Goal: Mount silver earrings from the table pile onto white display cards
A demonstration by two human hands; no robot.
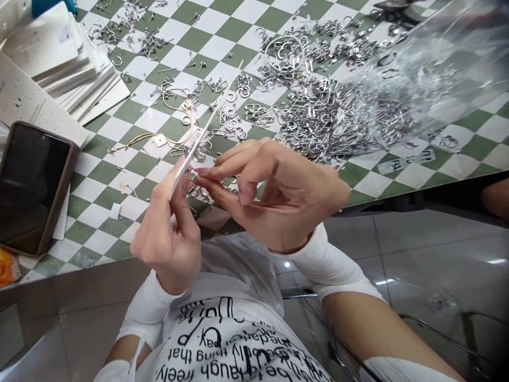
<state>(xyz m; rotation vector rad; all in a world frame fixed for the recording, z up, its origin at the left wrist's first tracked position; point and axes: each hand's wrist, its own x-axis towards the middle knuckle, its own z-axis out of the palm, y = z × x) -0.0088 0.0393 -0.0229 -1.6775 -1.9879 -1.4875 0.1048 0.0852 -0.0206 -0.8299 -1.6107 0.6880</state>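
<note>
My left hand (166, 236) is closed on a thin white card (199, 139), seen nearly edge-on and slanting up to the right above the table. Close to the card's lower part, my right hand (284, 199) has its thumb and fingertip pinched together. Whatever sits between those fingertips is too small to make out. Beneath and beyond both hands lie loose silver rings and links (234, 124). A gold-coloured chain (175, 142) with a small white square charm lies left of the card.
A large heap of silver jewelry pieces (314, 119) spreads to the right, partly under a clear plastic bag (437, 74). At left are a stack of white cards (75, 63) and a phone (34, 185). Small studs (135, 32) lie scattered at the back of the checkered table (101, 193).
</note>
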